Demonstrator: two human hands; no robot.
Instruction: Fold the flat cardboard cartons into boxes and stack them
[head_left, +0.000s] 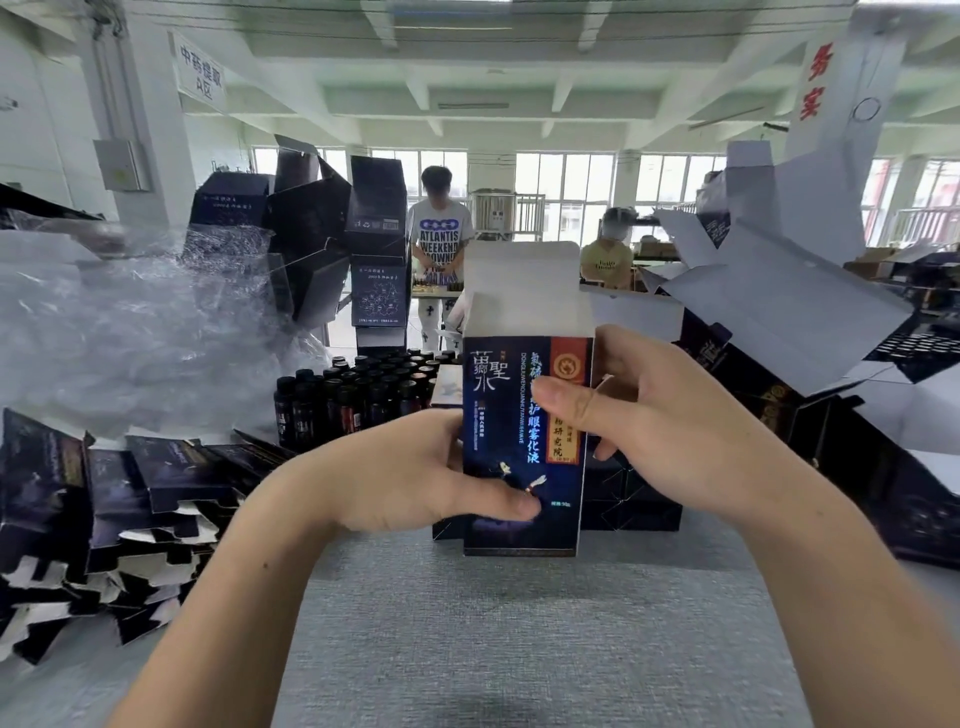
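Observation:
A dark blue printed carton (506, 415) stands upright in the middle, opened into a box shape, its white top flaps (522, 280) still standing up. My left hand (410, 473) grips its lower left side, thumb across the front near the bottom. My right hand (660, 415) holds its right side, thumb pressed on the front panel. A heap of flat dark cartons (119, 509) lies at the left on the grey table (519, 634). Folded boxes are piled at the right (779, 322) and at the back left (322, 234).
Many small dark bottles (363, 395) stand behind the carton. Crumpled clear plastic wrap (130, 322) fills the left. Two people work at a far table by the windows, one of them (440, 249) in a white shirt.

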